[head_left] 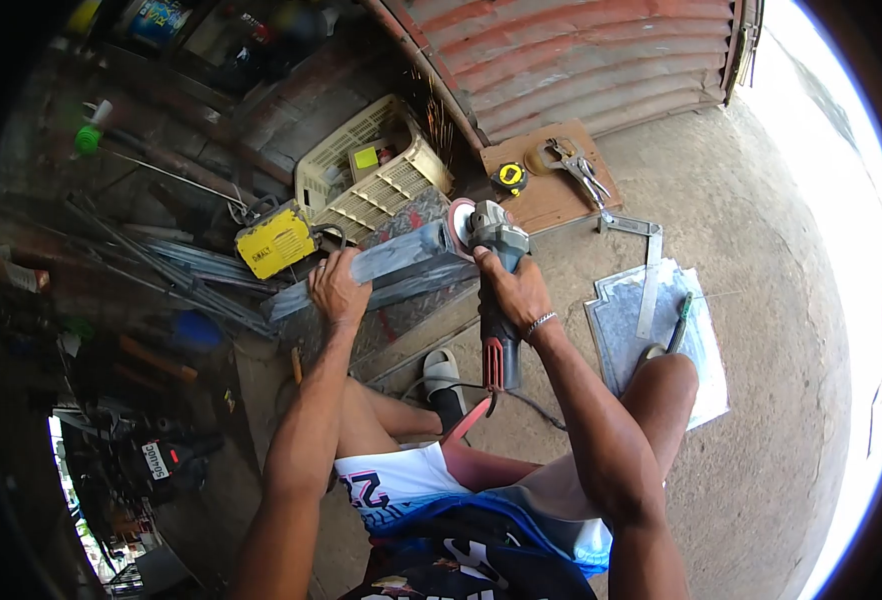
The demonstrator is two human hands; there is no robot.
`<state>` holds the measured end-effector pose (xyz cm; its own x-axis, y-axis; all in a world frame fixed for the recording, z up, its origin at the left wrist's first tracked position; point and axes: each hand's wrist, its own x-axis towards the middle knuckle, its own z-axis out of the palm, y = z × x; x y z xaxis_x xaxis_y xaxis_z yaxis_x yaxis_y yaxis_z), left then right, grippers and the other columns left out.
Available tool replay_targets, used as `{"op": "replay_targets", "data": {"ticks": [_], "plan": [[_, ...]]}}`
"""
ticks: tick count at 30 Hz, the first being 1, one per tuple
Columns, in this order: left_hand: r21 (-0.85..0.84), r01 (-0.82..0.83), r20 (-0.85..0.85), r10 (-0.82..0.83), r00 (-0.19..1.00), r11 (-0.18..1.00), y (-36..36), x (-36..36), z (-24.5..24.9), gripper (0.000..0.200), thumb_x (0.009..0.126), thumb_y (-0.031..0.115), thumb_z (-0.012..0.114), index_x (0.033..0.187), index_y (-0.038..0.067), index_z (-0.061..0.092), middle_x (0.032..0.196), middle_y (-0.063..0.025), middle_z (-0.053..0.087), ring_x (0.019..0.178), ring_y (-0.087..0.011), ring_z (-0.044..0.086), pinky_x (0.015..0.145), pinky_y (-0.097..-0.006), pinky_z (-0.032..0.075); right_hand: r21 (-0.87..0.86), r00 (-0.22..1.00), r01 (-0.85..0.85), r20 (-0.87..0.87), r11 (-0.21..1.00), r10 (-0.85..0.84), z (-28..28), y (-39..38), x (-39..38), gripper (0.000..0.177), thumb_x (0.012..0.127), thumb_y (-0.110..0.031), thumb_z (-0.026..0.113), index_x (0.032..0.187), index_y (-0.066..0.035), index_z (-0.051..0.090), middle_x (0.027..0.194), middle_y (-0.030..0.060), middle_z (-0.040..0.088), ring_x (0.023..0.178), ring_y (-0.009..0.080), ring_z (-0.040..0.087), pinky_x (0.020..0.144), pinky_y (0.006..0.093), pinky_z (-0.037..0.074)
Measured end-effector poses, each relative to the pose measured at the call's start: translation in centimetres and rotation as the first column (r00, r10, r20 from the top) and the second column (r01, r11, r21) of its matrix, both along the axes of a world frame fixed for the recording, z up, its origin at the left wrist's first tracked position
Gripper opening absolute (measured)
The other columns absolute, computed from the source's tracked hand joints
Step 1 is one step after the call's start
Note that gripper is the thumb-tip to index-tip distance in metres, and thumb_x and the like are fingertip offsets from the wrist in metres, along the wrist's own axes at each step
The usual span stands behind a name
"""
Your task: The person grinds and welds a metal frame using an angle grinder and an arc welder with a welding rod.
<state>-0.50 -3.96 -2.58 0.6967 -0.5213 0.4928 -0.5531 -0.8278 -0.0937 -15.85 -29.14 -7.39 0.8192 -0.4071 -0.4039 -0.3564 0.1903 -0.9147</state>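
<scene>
My right hand (516,290) is closed around the body of an angle grinder (501,243), whose disc (459,215) meets the end of a grey metal tube (401,252). Orange sparks (438,115) streak away beyond the disc. With fingers wrapped over the tube's near-left part, my left hand (341,288) grips it. Another length of grey metal (416,285) lies beneath the tube. From the grinder's rear end a dark cord (536,408) runs across the floor. The exact contact between disc and metal is partly hidden by the grinder head.
Beyond the tube stand a yellow machine (276,242) and a cream plastic crate (391,190). A wooden board (536,215) carries a tape measure (509,178) and locking pliers (583,175). At right, a metal square (649,285) and a green-handled tool (682,318) lie on sheet metal (618,335).
</scene>
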Motion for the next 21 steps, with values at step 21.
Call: {"op": "replay_targets", "data": {"ticks": [21], "plan": [[-0.01,-0.017,0.008,0.017,1.0,1.0,-0.3,0.7,-0.3,0.027,0.075,0.015,0.078,0.098,0.017,0.066,0.093,-0.0033,0.064,0.095,-0.0301,0.062,0.089,-0.0424,0.045,-0.143,0.991,0.102,0.097,0.984,-0.088,-0.1,0.7,0.6,0.069,0.085,-0.058,0.067,0.102,0.009,0.061,0.081,0.0139,0.067,0.068,0.021,0.066,0.064,0.0347,0.054]]}}
